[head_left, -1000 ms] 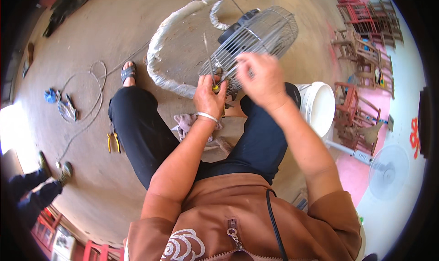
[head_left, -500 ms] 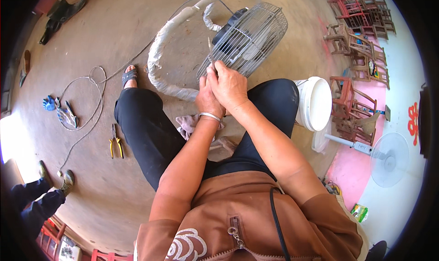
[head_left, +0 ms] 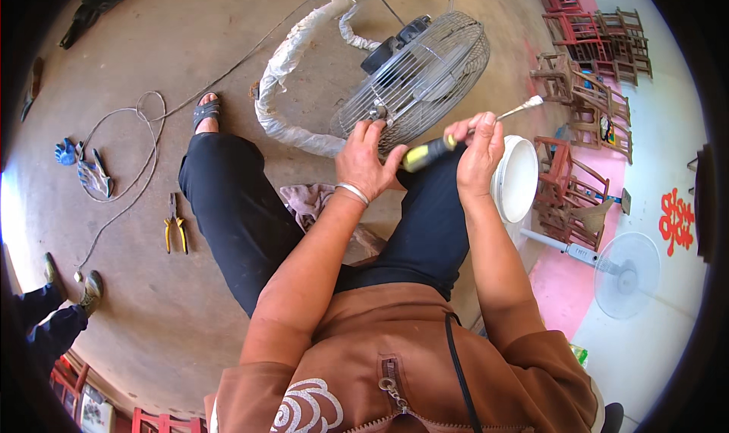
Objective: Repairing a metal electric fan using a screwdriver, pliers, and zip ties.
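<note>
One slender metal-shafted screwdriver (head_left: 427, 154) with a black-and-yellow handle: grasped in the right hand (head_left: 480, 156), shaft pointing far right, handle end leftward, near the left hand (head_left: 366, 163). One round fan (head_left: 448, 69) with a grey wire cage: just beyond the left hand, whose fingers lie at its near rim; whether they grip, cannot tell. One white plastic bucket (head_left: 499, 186): just right of the right hand. One pair of yellow-handled pliers (head_left: 174, 215): on the brown floor (head_left: 175, 311), left.

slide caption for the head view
Right hand holding a screwdriver, left hand at the edge of a wire fan guard.
</note>
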The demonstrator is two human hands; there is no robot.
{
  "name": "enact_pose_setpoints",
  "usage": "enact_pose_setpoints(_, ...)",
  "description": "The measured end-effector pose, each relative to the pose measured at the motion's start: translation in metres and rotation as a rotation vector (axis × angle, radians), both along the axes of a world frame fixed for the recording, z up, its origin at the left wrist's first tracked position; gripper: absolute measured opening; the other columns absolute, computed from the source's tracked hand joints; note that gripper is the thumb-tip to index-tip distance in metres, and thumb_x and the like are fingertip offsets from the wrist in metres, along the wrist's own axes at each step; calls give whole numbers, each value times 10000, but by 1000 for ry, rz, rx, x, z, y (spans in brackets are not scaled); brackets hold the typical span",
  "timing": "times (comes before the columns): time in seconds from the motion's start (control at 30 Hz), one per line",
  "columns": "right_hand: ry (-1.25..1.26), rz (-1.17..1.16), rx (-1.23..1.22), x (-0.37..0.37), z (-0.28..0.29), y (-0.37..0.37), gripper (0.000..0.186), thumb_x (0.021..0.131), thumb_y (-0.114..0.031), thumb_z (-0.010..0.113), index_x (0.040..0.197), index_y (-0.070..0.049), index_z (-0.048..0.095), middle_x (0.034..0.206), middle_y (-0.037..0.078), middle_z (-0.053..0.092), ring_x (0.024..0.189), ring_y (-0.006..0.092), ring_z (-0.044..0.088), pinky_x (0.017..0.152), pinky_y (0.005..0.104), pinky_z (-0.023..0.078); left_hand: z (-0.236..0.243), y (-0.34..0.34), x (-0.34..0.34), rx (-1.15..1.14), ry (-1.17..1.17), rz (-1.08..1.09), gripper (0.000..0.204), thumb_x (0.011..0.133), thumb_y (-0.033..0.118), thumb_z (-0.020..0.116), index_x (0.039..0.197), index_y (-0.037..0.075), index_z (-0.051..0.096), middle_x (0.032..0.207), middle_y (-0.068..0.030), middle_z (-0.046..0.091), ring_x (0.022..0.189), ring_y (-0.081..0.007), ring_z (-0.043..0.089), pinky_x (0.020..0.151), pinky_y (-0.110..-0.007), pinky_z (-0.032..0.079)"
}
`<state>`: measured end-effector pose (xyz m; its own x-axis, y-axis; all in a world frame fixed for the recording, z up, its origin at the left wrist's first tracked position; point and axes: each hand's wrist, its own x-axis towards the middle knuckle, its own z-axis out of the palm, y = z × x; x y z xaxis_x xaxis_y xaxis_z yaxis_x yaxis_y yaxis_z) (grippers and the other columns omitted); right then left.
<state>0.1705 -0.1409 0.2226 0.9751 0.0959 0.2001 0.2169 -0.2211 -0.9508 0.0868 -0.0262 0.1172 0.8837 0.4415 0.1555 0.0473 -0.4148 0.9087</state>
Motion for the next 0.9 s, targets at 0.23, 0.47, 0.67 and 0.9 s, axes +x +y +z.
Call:
enact_pose_setpoints(0.23,668,176,-197,-34,-4,-16,377,1038,-392,416,848,-79,506,580,-18,420,426,60,376,377,221,338,-8,-1,9,-56,7,91,262,802,239,736,997,93,638,898,-83,610,732,-273,629,644,-383,507)
enact_pose_setpoints(0.47,838,206,-215,-49,-31,-4,422,1026,-427,427,818,-66,498,564,-12,423,406,78,391,378,255,362,-7,-2,11,9,-2,166,139,792,154,731,882,91,646,840,-90,629,771,-326,632,648,-400,498)
enact_pose_setpoints(0.67,1007,91,168,-51,-38,22,347,1034,-393,429,867,-96,496,569,-51,343,436,69,327,427,262,383,-9,-3,12,-48,-2,121,132,781,149,744,846,83,649,822,-95,636,766,-325,636,642,-404,494)
enact_pose_setpoints(0.9,943,-18,306,-58,-49,28,386,1024,-454,422,830,-125,472,546,-71,311,425,53,262,401,228,284,-13,-4,14,-23,-17,102,119,789,117,729,832,66,630,812,-108,632,751,-325,633,635,-405,495)
